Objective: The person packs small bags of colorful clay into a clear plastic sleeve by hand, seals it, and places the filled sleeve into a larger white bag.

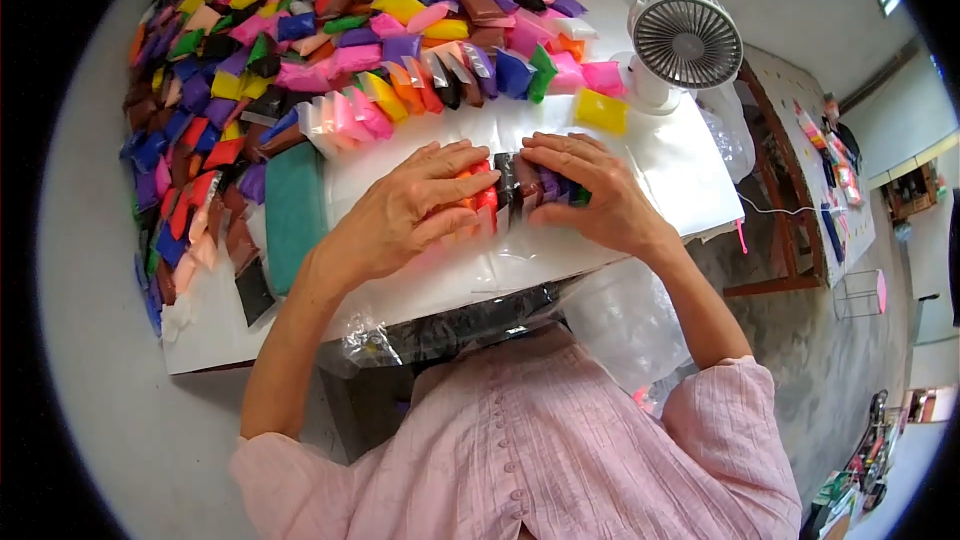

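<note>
On the white tabletop before me, a short row of small clear packets with coloured, clay-like filling stands pressed side by side. My left hand curves over the left end, where orange and red packets show between its fingers. Over the right end curls my right hand, with purple, blue and green packets partly under it. Black and brown packets are visible in the gap between the hands. The fingers of both hands are closed around the row, and parts of it are hidden beneath them.
Behind my hands stands a second row of upright packets, backed by a large loose pile of them. A single yellow packet lies near a white fan. A green block-like object sits left. Plastic sheeting hangs at the front edge.
</note>
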`<state>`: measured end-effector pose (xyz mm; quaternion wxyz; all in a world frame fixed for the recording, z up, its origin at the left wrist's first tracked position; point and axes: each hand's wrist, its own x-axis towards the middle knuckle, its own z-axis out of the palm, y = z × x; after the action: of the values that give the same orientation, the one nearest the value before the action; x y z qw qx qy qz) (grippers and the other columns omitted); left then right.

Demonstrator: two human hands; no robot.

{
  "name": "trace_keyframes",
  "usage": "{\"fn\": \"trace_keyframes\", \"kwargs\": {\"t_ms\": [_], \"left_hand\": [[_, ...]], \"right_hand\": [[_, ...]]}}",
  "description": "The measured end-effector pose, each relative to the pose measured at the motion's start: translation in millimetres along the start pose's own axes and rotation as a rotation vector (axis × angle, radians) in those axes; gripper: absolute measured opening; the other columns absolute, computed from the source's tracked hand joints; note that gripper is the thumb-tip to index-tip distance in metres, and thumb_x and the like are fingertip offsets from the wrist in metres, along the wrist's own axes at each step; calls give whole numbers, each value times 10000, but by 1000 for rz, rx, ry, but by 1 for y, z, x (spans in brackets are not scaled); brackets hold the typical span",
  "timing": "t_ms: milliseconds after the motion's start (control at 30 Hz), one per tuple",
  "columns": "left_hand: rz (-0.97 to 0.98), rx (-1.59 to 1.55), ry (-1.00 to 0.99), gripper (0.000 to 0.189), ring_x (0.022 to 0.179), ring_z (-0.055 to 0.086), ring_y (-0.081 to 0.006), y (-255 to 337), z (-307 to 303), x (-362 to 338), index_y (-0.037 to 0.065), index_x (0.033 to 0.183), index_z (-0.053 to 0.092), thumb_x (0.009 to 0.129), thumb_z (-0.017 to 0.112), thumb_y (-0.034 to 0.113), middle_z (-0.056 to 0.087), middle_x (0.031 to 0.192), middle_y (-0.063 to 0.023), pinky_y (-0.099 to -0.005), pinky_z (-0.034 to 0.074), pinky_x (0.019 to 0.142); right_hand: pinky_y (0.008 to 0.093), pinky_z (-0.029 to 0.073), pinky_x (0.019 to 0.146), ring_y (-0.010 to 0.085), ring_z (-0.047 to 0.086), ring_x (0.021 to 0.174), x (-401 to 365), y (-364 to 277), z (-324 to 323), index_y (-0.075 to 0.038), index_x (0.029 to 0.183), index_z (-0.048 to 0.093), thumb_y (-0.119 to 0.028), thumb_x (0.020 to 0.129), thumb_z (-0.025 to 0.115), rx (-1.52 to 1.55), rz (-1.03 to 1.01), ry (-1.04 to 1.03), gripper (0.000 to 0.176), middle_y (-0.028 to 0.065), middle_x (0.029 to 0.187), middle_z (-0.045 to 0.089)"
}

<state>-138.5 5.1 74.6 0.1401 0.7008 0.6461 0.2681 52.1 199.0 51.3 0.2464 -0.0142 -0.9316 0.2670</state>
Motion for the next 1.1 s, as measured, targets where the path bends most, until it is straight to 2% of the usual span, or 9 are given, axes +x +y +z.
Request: {"fn": "trace_keyframes", "kwargs": {"t_ms": [67,167,367,467,767,967,1067,1100], "left_hand": [[6,12,7,452,1363,424,-325,-1,1,0,63,1346,579,902,611,141,493,1436,-161,-393,318,1140],[10,15,7,452,1358,429,-323,-2,3,0,62,1345,578,901,613,136,495,1433,-161,-392,322,1138],[-7,13,8,464,1365,421,-324,0,2,1,62,1361,561,903,608,127,493,1437,-151,-393,320,1140],[16,16,32,471,1380,406,-320,-1,4,0,59,1367,552,903,608,122,487,1446,-144,-400,307,1151],[48,40,-5,469,1368,425,-323,1,4,0,45,1362,551,903,612,123,493,1441,-152,-419,289,1161],[31,33,-13,470,1351,441,-329,4,2,1,37,1351,558,888,612,95,496,1433,-160,-397,330,1134],[29,8,6,451,1339,455,-313,3,4,2,41,1333,573,889,615,109,513,1413,-161,-414,316,1151],[29,-5,20,441,1335,460,-305,2,5,2,44,1325,579,893,615,120,521,1403,-161,-426,304,1163]], "right_hand": [[436,417,1037,331,585,1171,2,-13,-5,-35,1292,588,-386,671,845,-184,-45,-14,757,171,1271,615],[443,416,1004,333,598,1121,4,-20,4,-36,1311,551,-495,659,822,-214,-1,34,842,170,1211,632],[431,445,899,318,622,1025,6,-24,19,-31,1212,583,-478,699,801,-327,74,106,714,143,1121,651],[424,450,879,310,626,996,4,-20,22,-32,1169,595,-455,712,794,-322,32,161,654,131,1063,654],[414,441,851,306,627,979,3,-23,20,-40,1123,601,-430,716,796,-270,56,132,596,128,1056,656],[457,415,859,282,624,955,5,-23,24,-39,1034,608,-590,675,776,-344,-9,231,678,89,951,652],[457,407,855,269,623,957,8,-28,26,-49,989,609,-650,649,763,-356,117,129,707,78,922,645],[444,403,847,264,625,931,7,-26,29,-63,950,603,-636,667,760,-355,89,183,658,68,877,633]]}}
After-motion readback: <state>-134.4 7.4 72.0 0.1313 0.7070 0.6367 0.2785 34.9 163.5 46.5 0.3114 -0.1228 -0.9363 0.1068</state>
